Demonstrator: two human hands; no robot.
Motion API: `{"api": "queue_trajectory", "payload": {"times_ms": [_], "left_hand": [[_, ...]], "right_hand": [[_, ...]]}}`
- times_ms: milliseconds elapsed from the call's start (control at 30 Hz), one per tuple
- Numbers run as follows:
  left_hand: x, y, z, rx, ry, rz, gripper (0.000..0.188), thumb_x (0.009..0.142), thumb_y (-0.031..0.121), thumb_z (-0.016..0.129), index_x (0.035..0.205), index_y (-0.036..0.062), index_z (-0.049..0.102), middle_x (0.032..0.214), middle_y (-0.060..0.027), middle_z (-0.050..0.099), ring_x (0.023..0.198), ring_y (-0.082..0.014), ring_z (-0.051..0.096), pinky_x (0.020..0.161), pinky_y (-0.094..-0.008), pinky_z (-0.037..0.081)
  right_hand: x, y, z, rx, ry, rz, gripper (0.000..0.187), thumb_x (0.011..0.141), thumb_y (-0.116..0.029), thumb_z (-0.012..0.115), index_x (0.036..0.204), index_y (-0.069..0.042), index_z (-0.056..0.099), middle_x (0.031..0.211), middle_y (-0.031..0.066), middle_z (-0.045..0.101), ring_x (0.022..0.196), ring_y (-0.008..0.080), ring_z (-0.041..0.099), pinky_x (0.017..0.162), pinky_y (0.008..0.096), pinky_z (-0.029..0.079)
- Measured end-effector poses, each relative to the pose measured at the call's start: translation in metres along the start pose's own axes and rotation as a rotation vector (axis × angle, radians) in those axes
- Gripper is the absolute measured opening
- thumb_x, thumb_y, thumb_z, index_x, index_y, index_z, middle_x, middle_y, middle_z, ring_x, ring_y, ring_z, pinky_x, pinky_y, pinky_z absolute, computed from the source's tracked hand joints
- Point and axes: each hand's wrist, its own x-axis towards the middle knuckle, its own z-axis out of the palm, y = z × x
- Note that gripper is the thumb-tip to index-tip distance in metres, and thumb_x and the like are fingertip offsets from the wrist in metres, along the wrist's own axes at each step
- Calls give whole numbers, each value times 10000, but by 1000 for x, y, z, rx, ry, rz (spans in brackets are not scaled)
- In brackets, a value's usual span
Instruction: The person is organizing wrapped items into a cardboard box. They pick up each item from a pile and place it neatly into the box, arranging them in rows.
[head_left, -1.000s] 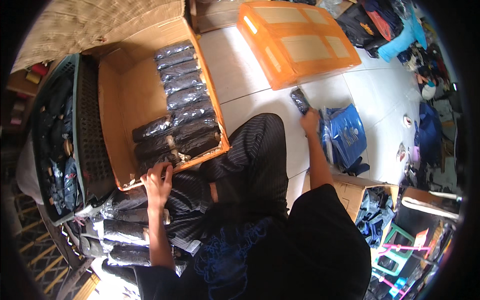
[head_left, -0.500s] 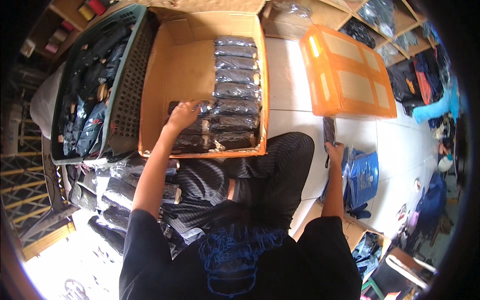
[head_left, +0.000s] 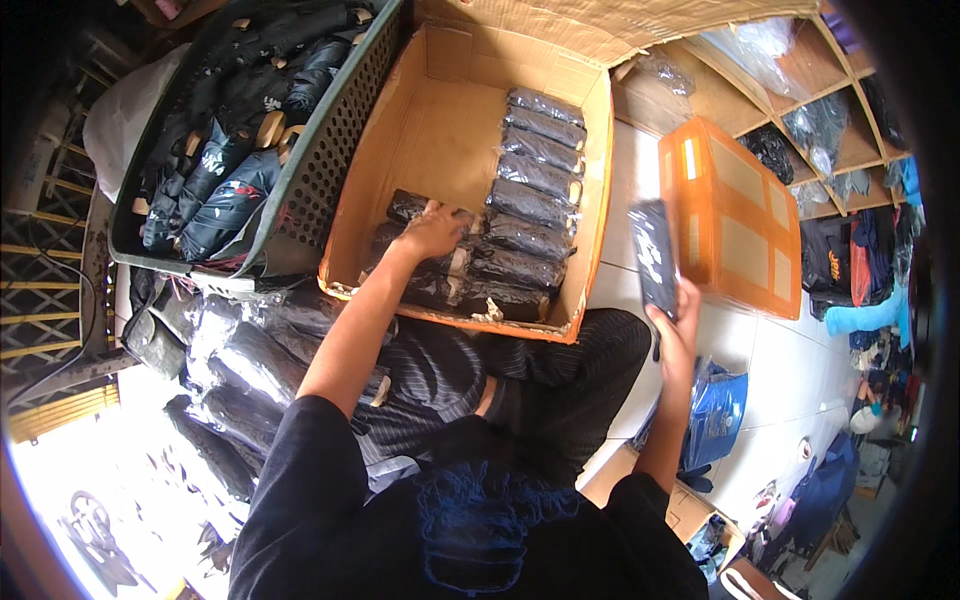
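My left hand (head_left: 435,232) reaches into the open cardboard box (head_left: 345,215), its fingers curled over the top wrapped umbrella (head_left: 405,205) of the left-hand column. More folded black umbrellas in clear plastic lie in a right-hand column (head_left: 535,198), stacked from the near wall toward the far end. Over the floor right of the box, my right hand (head_left: 677,318) is closed round the lower end of a dark folded umbrella (head_left: 653,255). White marks show on its side, and it points up and away from me.
A green perforated basket (head_left: 345,130) full of dark umbrellas stands left of the box. An orange-taped carton (head_left: 735,220) sits to the right, before wooden cubby shelves (head_left: 850,150). Wrapped bundles (head_left: 245,380) lie by my left leg, and a blue package (head_left: 718,415) by my right arm.
My right hand has lifted the dark umbrella, whose marked side now shows. My left hand stays at the same umbrella in the box. The whole view has shifted and tilted.
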Motion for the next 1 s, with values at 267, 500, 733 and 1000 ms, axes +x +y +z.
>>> {"api": "queue_trajectory", "payload": {"times_ms": [267,500,733,1000], "left_hand": [[4,-23,3,-54,326,-104,258,876,209,571,1066,62,666,1208,-202,570,1138,-438,525,1009,-484,429],[4,-21,6,-182,403,-229,229,861,192,595,1047,70,646,1133,-146,593,1120,-431,519,966,-486,439],[13,-20,8,-175,300,-315,512,843,244,650,1318,115,510,1387,-178,431,1299,-432,393,1020,-577,389],[19,-23,-3,-328,301,-511,741,834,256,683,1478,162,331,1534,-212,284,1420,-421,240,1146,-479,253]], "right_hand": [[149,39,189,-119,-555,-231,689,738,-1,780,1276,-51,353,1212,136,488,1169,248,494,1008,362,407],[171,87,299,-509,-677,-221,647,715,-22,779,1247,-70,413,1234,201,516,1217,346,486,990,418,434],[173,102,295,-905,-687,-594,598,690,7,660,1264,-13,493,1245,191,565,1294,382,424,1191,502,191],[150,90,296,-844,-550,-563,553,803,-145,661,1315,-37,481,1301,163,549,1250,349,494,1194,501,187]]}}
